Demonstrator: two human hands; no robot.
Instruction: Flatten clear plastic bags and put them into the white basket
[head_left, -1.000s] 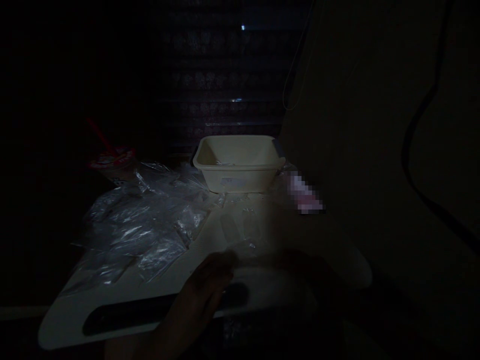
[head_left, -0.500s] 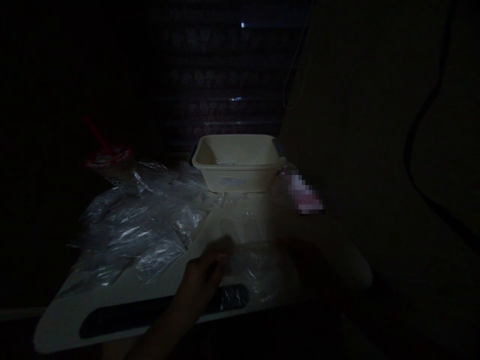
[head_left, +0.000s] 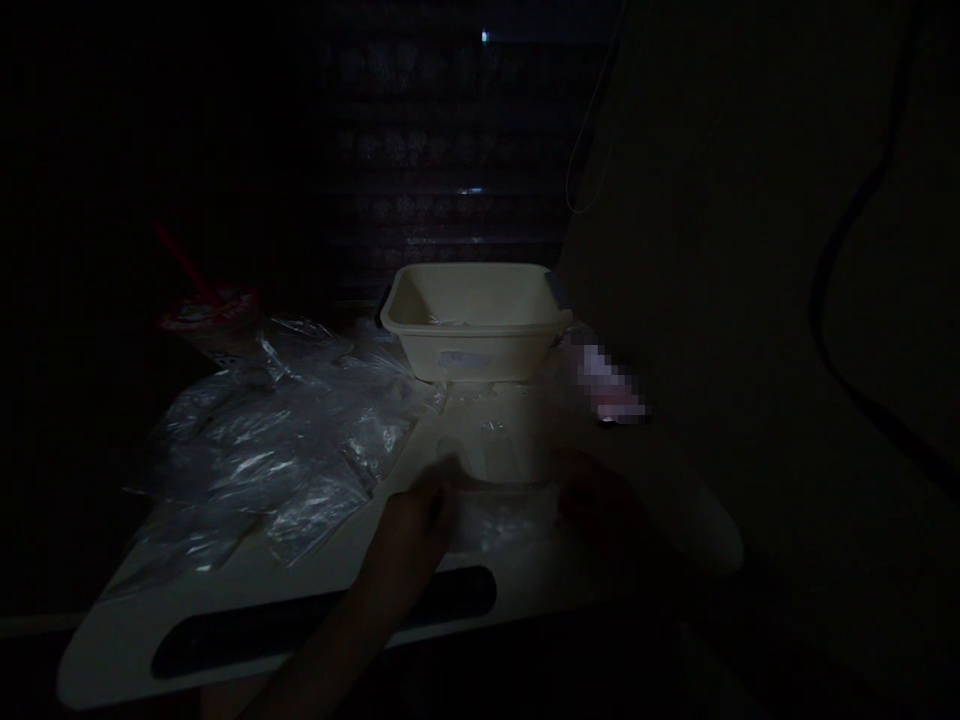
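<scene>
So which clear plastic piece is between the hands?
The clear plastic piece spanning left hand to right hand; the others mostly lie heaped leftward on the white table.

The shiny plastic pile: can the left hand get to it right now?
Probably yes: the left hand is near the plastic pile, and nothing seems to stand between them, though that hand looks busy with a clear plastic piece.

Transparent plastic piece (head_left: 499,520), thin and glossy, held between your left hand (head_left: 416,520) and your right hand (head_left: 600,495). Its upper edge runs nearly level from hand to hand, over the near side of the desk (head_left: 112,640); blur and dimness obscure its lower outline.
</scene>
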